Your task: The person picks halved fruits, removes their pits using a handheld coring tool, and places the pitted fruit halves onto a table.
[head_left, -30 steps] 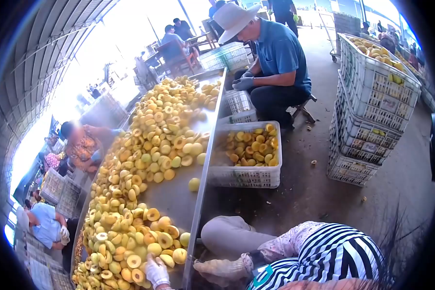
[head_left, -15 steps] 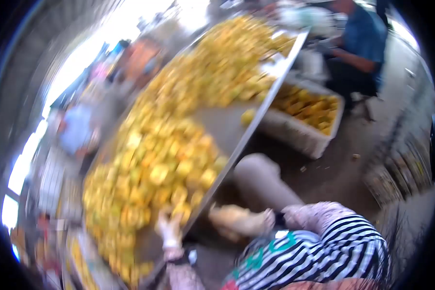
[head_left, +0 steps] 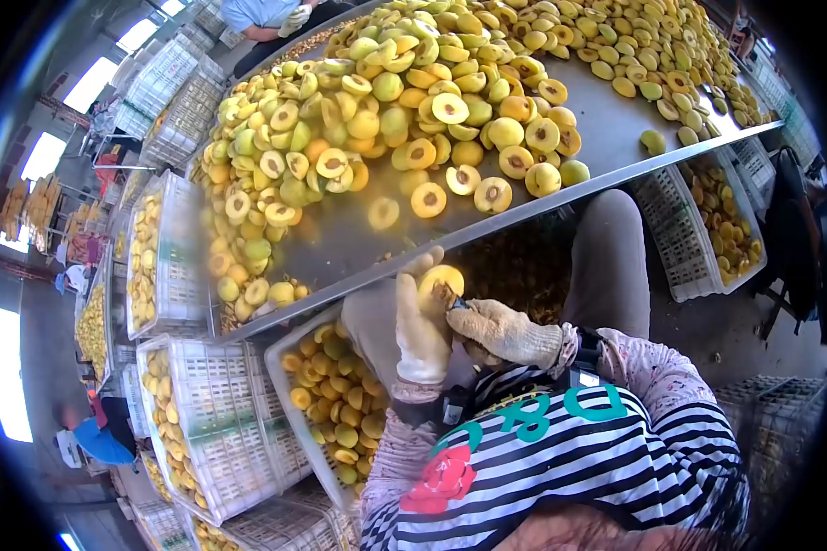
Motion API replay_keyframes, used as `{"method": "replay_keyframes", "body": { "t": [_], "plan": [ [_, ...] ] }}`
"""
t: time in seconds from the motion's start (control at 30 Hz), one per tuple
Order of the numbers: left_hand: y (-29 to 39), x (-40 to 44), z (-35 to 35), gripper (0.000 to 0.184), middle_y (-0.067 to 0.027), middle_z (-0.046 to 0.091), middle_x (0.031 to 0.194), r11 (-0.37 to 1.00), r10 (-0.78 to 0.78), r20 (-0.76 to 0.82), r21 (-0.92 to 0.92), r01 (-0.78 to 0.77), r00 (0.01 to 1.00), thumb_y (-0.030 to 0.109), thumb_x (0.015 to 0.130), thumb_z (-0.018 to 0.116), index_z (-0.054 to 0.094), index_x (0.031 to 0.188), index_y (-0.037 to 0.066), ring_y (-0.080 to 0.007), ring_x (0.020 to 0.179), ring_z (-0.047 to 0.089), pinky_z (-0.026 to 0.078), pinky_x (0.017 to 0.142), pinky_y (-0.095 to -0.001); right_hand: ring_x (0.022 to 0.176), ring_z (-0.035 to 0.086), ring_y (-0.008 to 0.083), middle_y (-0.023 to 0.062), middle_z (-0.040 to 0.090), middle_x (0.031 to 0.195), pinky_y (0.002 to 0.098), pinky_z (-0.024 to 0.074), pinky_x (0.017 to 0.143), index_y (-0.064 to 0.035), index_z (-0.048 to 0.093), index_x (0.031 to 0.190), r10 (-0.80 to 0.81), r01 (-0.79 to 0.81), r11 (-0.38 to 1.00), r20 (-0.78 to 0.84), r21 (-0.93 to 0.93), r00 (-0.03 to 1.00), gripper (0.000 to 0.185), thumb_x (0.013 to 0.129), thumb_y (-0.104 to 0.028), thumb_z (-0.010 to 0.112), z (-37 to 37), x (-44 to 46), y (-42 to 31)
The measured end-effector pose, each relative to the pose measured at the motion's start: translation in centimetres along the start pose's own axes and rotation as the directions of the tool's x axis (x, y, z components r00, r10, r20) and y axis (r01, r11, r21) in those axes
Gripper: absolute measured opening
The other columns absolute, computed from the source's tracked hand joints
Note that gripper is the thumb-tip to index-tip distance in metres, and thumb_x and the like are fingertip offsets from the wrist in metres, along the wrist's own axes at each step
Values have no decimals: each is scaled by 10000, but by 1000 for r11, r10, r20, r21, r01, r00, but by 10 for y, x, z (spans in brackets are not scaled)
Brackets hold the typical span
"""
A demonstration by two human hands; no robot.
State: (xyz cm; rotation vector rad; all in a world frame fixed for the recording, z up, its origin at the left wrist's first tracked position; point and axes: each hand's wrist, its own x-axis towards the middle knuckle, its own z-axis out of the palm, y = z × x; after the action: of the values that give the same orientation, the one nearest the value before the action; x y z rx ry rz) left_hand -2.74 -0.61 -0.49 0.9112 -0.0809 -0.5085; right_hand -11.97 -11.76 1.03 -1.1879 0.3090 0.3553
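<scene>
My left hand (head_left: 421, 323), in a pale glove, holds a yellow peach half (head_left: 441, 277) in front of my chest, just off the table's near edge. Against that half, my gloved right hand (head_left: 507, 332) is closed around a small pitting tool (head_left: 456, 302); only its dark metal end shows. Brown pit matter (head_left: 444, 293) sits where tool and fruit meet. Beyond my hands, a large heap of peach halves (head_left: 450, 108) covers much of the metal table (head_left: 358, 241), many with brown pits showing.
A crate of peach halves (head_left: 276, 367) stands by my leg at the left, with more white crates (head_left: 220, 432) beside it. Another filled crate (head_left: 678, 241) is at the right. The table's raised metal rim (head_left: 524, 204) runs across. A gloved person (head_left: 265, 20) sits opposite.
My left hand has drawn back from the heap over the table rim, bringing a peach half to my right hand. The right hand now meets it with the tool. The view has turned and sharpened.
</scene>
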Motion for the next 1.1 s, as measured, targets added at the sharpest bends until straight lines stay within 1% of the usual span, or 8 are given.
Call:
{"method": "replay_keyframes", "body": {
  "t": [0.1, 0.23, 0.57, 0.7, 0.83, 0.93, 1.0, 1.1],
  "plan": [
    [9, -5, -6, 433, -163, 545, 1404, 997, -72, 231, 48, 62, 970, 314, 1064, 473, 525, 1358, 0, -216, 1237, 552, 441, 1062, -340, 435, 427, 108, -5, 480, 585, 274, 333, 423, -91, 549, 886, 69, -68, 996, -17, 50, 997, 427, 1016, -497, 522, -7, 1, 2],
    [-8, 4, -34, 454, -168, 668, 1193, 959, 69, 35, 274, -76, 997, 349, 1079, 434, 558, 1318, -16, -241, 1018, 658, 554, 897, -374, 421, 424, 114, -2, 467, 554, 273, 324, 415, -90, 541, 832, 74, -73, 993, -1, 94, 997, 460, 1010, -514, 531, -7, -1, 5],
    [11, -4, -24, 433, -222, 568, 1360, 938, -113, 257, -291, 188, 960, 312, 1069, 462, 513, 1363, -1, -363, 1239, 571, 462, 1081, -481, 473, 453, 85, -16, 511, 608, 242, 331, 430, -89, 578, 852, 11, -7, 998, -69, 66, 998, 465, 1013, -522, 528, -9, 0, 9],
    [6, -8, -27, 488, -194, 627, 1280, 993, -86, 150, -66, 96, 985, 400, 1048, 509, 580, 1306, -8, -334, 1177, 612, 464, 1083, -481, 516, 460, 67, -29, 527, 653, 227, 340, 459, -85, 583, 916, -78, 90, 991, -122, 98, 989, 426, 1013, -499, 555, -5, -3, 9],
    [15, -5, -19, 547, -127, 668, 1105, 989, -143, 155, -27, 149, 978, 478, 1050, 468, 621, 1218, -19, -233, 1052, 641, 530, 971, -352, 495, 456, 90, -20, 512, 632, 256, 346, 448, -87, 580, 882, 132, -140, 957, -48, -252, 990, 420, 1013, -485, 552, 9, -6, -11],
    [20, -13, -2, 518, -99, 645, 1129, 952, 62, 108, 293, -91, 992, 450, 1076, 393, 611, 1202, -4, -181, 1004, 623, 528, 880, -296, 454, 442, 111, -7, 488, 593, 275, 334, 418, -88, 567, 836, 152, -163, 974, 79, 159, 985, 455, 1005, -510, 553, -4, 2, 6],
    [19, -16, -1, 452, -81, 625, 1159, 994, -24, 77, 106, 15, 997, 393, 1086, 379, 598, 1188, 11, -164, 1008, 611, 518, 871, -284, 435, 431, 114, -3, 478, 576, 283, 323, 403, -90, 560, 826, 140, -144, 974, 35, 174, 990, 460, 1003, -515, 553, -6, 3, 15],
    [15, -11, -15, 426, -78, 631, 1130, 942, 11, 40, 335, -24, 999, 384, 1083, 394, 618, 1118, 24, -167, 995, 615, 522, 881, -302, 434, 436, 116, -2, 484, 574, 281, 326, 406, -90, 568, 832, 111, -115, 988, 44, 100, 993, 462, 1005, -517, 542, -8, 1, 17]
  ]
}}
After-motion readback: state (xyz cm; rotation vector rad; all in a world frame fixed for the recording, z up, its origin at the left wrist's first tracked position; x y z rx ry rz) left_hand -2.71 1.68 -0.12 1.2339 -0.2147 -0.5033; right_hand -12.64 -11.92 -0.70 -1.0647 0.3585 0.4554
